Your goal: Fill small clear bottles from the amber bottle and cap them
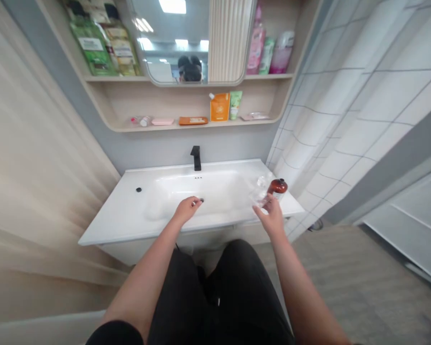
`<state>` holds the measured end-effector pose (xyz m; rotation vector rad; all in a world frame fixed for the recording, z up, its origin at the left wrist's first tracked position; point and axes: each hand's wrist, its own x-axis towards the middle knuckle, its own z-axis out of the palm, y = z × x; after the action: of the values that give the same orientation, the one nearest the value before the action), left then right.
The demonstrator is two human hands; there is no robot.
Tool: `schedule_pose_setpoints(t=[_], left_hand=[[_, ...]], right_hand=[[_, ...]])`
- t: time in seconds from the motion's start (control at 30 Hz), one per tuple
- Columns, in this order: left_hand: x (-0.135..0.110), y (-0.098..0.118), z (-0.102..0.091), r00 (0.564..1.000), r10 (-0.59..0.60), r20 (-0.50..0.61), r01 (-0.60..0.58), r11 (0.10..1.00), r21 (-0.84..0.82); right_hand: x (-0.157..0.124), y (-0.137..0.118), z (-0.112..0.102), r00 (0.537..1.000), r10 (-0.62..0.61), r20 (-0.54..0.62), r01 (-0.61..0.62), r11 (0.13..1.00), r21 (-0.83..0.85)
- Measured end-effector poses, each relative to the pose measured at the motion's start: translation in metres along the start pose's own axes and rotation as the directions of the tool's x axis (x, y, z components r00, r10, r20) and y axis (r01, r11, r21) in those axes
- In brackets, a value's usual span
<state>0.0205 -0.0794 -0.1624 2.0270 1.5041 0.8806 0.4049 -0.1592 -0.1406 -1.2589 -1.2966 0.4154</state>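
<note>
My left hand (187, 210) reaches over the white basin (204, 189) with its fingers curled at the small metal drain (201, 200). The fingertips hide part of the drain, and I cannot tell whether they hold anything. My right hand (270, 215) is raised at the right of the basin, gripping a clear plastic bottle (259, 190) that tilts upward. Just behind that hand, a brown bottle with a black cap (278, 188) stands on the white countertop (115, 223), partly hidden by my fingers.
A matte black faucet (196, 158) rises behind the basin. Above it, a wooden shelf (194, 125) holds several toiletries, including an orange pouch (220, 107) and a green tube (235, 105). A mirror (168, 43) hangs above, with a tiled wall (345, 134) to the right.
</note>
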Motion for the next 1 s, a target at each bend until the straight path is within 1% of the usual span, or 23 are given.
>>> schedule_pose_setpoints(t=[0.1,0.2,0.3,0.37,0.43,0.47,0.53,0.6,0.7,0.8,0.87,0.93,1.0], left_hand=[[0.001,-0.003,0.001,1.000,-0.003,0.024,0.003,1.000,0.014],[0.000,-0.004,0.001,1.000,-0.009,0.018,0.008,1.000,0.014],[-0.002,-0.002,0.000,1.000,-0.019,0.019,0.019,1.000,0.019],[-0.002,-0.001,-0.001,1.000,-0.023,0.019,0.022,1.000,0.019],[-0.002,0.000,-0.001,1.000,-0.021,0.017,0.020,1.000,0.017],[-0.002,0.000,-0.001,1.000,-0.023,0.015,0.022,1.000,0.017],[-0.001,0.000,-0.001,0.999,-0.030,0.016,0.030,0.999,0.028],[-0.001,0.000,-0.001,0.999,-0.040,0.023,0.039,0.998,0.042],[-0.001,0.001,-0.002,0.999,-0.041,0.032,0.039,0.998,0.054],[-0.003,0.003,-0.002,0.998,-0.046,0.031,0.044,0.997,0.057],[-0.004,0.003,-0.003,0.999,-0.046,0.027,0.045,0.998,0.045],[-0.004,0.004,-0.004,0.999,-0.042,0.006,0.042,0.999,0.007],[-0.004,0.007,-0.006,0.999,-0.037,-0.024,0.035,0.998,-0.051]], right_hand=[[-0.014,0.018,-0.044,0.996,0.056,-0.063,-0.063,0.992,-0.110],[-0.016,0.033,-0.080,0.986,0.098,-0.133,-0.121,0.978,-0.171],[-0.003,0.046,-0.116,0.960,0.158,-0.230,-0.191,0.973,-0.129],[0.011,0.054,-0.138,0.924,0.206,-0.322,-0.249,0.963,-0.100],[0.027,0.062,-0.155,0.899,0.218,-0.381,-0.294,0.943,-0.155],[0.034,0.065,-0.161,0.897,0.225,-0.381,-0.315,0.929,-0.195],[0.046,0.070,-0.164,0.904,0.243,-0.352,-0.343,0.903,-0.260],[0.054,0.075,-0.160,0.909,0.258,-0.328,-0.357,0.887,-0.294],[0.060,0.078,-0.150,0.893,0.276,-0.356,-0.386,0.876,-0.290],[0.058,0.076,-0.147,0.873,0.281,-0.397,-0.395,0.886,-0.242],[0.052,0.067,-0.148,0.867,0.255,-0.429,-0.371,0.904,-0.211],[0.042,0.052,-0.147,0.863,0.204,-0.462,-0.320,0.929,-0.188],[0.027,0.031,-0.138,0.884,0.137,-0.447,-0.242,0.952,-0.186]])
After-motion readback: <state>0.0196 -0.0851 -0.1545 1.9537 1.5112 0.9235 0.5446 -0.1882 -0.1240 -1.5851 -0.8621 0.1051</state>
